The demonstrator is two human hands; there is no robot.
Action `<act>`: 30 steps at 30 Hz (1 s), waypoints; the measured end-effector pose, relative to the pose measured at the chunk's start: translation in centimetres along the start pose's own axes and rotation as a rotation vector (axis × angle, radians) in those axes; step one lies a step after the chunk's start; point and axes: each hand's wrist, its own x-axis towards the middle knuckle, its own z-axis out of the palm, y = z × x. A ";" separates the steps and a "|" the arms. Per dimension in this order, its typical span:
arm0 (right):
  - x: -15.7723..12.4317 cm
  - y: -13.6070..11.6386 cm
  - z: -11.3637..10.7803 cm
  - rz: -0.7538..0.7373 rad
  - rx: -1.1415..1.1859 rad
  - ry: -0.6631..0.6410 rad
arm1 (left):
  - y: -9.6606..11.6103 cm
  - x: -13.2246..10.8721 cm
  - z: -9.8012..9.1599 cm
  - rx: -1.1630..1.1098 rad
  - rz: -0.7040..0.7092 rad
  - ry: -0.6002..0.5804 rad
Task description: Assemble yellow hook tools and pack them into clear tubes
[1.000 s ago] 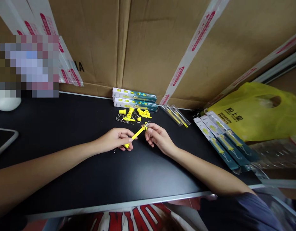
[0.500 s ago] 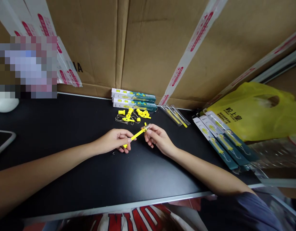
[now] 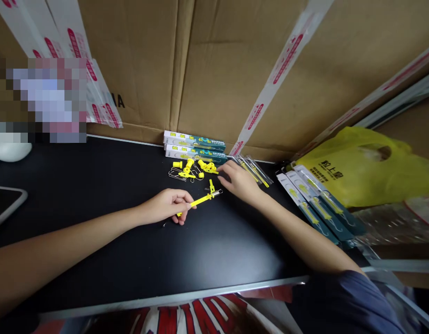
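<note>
Slim straight yellow plastic rod with a silvery metal end (image 3: 199, 201) is in the left hand (image 3: 170, 204) of the person, grasped between thumb and fingers, its metal end pointing forward and right of this hand. The right hand (image 3: 243, 185) is free: its fingers are parted and I see nothing between them. Near its fingertips is a small heap of glossy yellow plastic fittings (image 3: 190, 163); whether it touches the closest one, I cannot tell. To work well here, I think, the left hand should hold the rod steady but without squeezing, and the right should pinch only one fitting, so the others do not scatter. Beyond the left hand are two long white-and-teal cardboard boxes (image 3: 195, 152); right of the right hand lie three similar cardboard boxes (image 3: 315, 204); the contents of all are hidden from me. Just beyond the right hand, clear plastic sleeves (image 3: 258, 169) contain thin yellow strips (image 3: 259, 175). Farther right is a translucent yellow plastic bag (image 3: 364, 178), its inside unclear.
</note>
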 end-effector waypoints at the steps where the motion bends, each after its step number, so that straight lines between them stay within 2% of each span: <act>1: 0.6 -0.1 0.1 -0.031 -0.102 -0.041 | 0.0 0.0 0.0 0.002 0.006 0.000; 3: 1.7 -0.4 0.6 -0.062 -0.239 -0.119 | -0.2 0.0 0.0 0.001 0.020 0.007; 6: 3.0 -1.0 1.4 -0.059 -0.330 -0.160 | -0.4 0.1 0.1 -0.009 0.040 0.026; 9: 3.4 -1.1 1.5 -0.072 -0.307 -0.168 | -0.4 0.3 0.1 -0.036 0.043 0.049; 11: 3.1 -0.9 1.0 -0.058 -0.212 -0.156 | -0.4 0.3 0.2 -0.066 0.049 0.060; 13: 2.3 -0.6 0.1 -0.002 0.004 -0.120 | -0.3 0.3 0.2 -0.091 0.058 0.058; 16: 0.4 -0.5 -1.6 0.138 0.580 -0.085 | -0.2 0.3 0.2 -0.114 0.060 0.027; 19: -2.1 -1.2 -2.5 0.318 1.165 -0.153 | 0.0 0.1 0.2 -0.120 0.060 -0.012; 21: -3.7 -2.2 -2.3 0.429 1.426 -0.185 | 0.2 0.0 0.2 -0.126 0.061 -0.032; 24: -5.0 -3.5 -1.3 0.518 1.591 -0.280 | 0.5 -0.2 0.1 -0.121 0.053 -0.055; 30: -5.1 -4.3 0.3 0.489 1.667 -0.350 | 0.3 -0.3 0.1 -0.053 -0.004 -0.076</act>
